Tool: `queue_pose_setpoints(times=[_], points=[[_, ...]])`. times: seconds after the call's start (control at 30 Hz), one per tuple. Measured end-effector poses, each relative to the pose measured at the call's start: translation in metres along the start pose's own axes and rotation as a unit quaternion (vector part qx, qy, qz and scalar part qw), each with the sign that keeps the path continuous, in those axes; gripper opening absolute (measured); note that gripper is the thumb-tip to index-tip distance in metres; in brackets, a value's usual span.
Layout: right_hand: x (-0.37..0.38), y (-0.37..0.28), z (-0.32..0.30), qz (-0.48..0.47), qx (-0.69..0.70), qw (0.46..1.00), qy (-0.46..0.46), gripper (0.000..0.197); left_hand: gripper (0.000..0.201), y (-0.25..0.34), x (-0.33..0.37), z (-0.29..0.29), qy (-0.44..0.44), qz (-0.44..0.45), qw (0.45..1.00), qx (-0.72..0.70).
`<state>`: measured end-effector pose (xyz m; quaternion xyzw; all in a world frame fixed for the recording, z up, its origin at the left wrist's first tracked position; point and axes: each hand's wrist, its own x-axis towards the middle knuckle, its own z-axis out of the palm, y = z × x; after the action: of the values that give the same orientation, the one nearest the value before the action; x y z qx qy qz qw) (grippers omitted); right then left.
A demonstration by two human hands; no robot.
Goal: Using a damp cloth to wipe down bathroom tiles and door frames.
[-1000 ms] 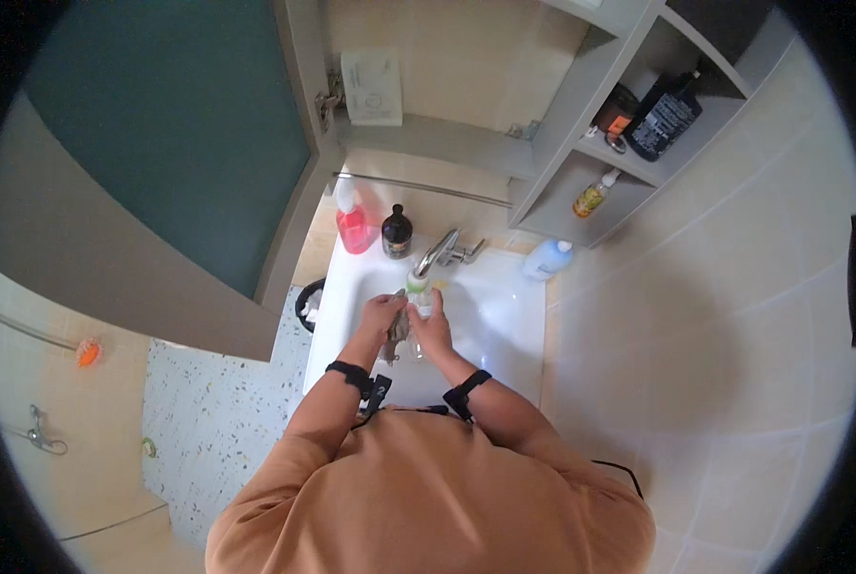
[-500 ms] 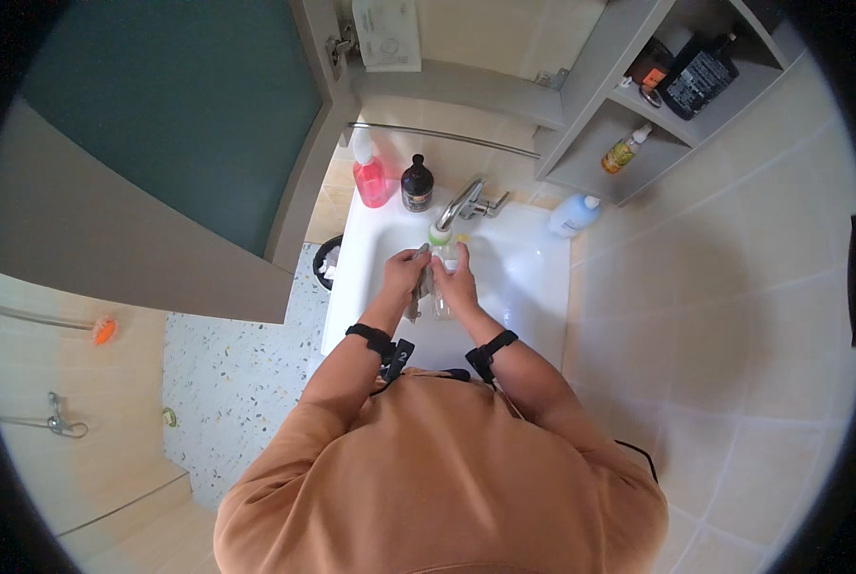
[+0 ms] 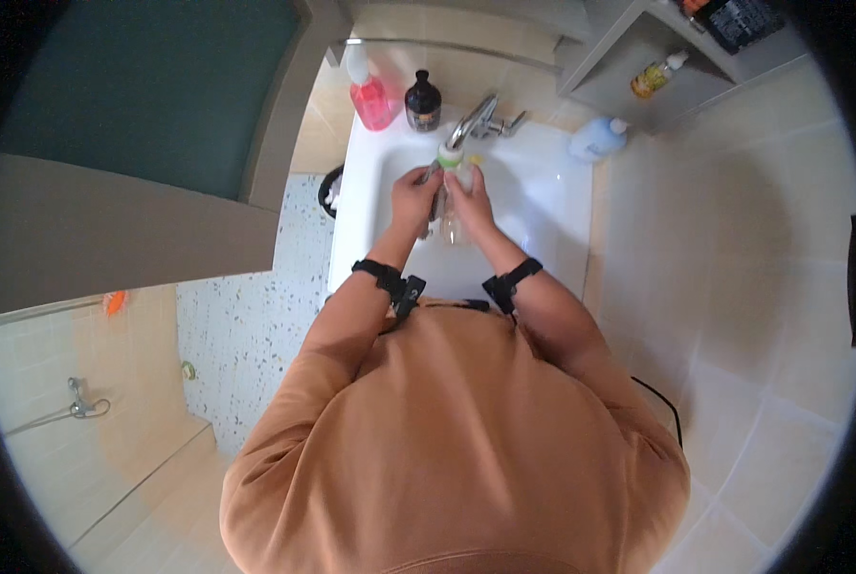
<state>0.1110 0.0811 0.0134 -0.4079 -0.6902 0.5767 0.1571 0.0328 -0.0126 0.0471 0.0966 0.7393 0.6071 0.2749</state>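
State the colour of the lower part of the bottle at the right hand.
The bottle is clear and see-through there, best seen in the head view.

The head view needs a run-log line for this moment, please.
left hand: holds greyish cloth-like item | right hand: holds clear bottle | place: over white sink, near faucet | back rim: pink bottle, dark bottle

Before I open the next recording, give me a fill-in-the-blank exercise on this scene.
The right hand grips the clear bottle; the cloth is in the ____ hand.
The black bottle stands to the ____ of the pink bottle.
The wrist straps are ____.

Missing words: left; right; black.
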Motion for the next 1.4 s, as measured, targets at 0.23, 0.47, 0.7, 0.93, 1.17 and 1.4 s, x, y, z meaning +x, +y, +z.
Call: queue_pose_setpoints(times=[0.23,0.47,0.7,0.93,1.17,1.4], points=[[0.006,0.002,-0.009,0.028,0.069,0.996,-0.056,0.076,0.037,0.002,-0.008,0.001,0.001,0.031,0.996,0.086],[-0.004,0.012,-0.003,0.102,0.111,0.978,-0.142,0.079,0.029,-0.027,0.017,0.005,0.088,0.067,0.993,0.038],[0.000,-0.003,-0.018,0.096,-0.012,0.988,-0.122,0.079,0.024,-0.031,-0.002,0.015,-0.003,0.105,0.975,0.196],[-0.021,-0.009,-0.014,0.061,-0.104,0.985,-0.121,0.074,0.026,-0.023,0.028,0.007,0.038,0.041,0.983,0.177],[-0.009,-0.012,-0.024,0.100,-0.087,0.988,-0.084,0.083,0.032,-0.035,-0.001,0.023,-0.058,0.076,0.964,0.247],[-0.007,-0.003,-0.029,0.137,0.122,0.969,-0.166,0.062,0.050,-0.005,-0.018,0.016,-0.107,-0.236,0.945,-0.201]])
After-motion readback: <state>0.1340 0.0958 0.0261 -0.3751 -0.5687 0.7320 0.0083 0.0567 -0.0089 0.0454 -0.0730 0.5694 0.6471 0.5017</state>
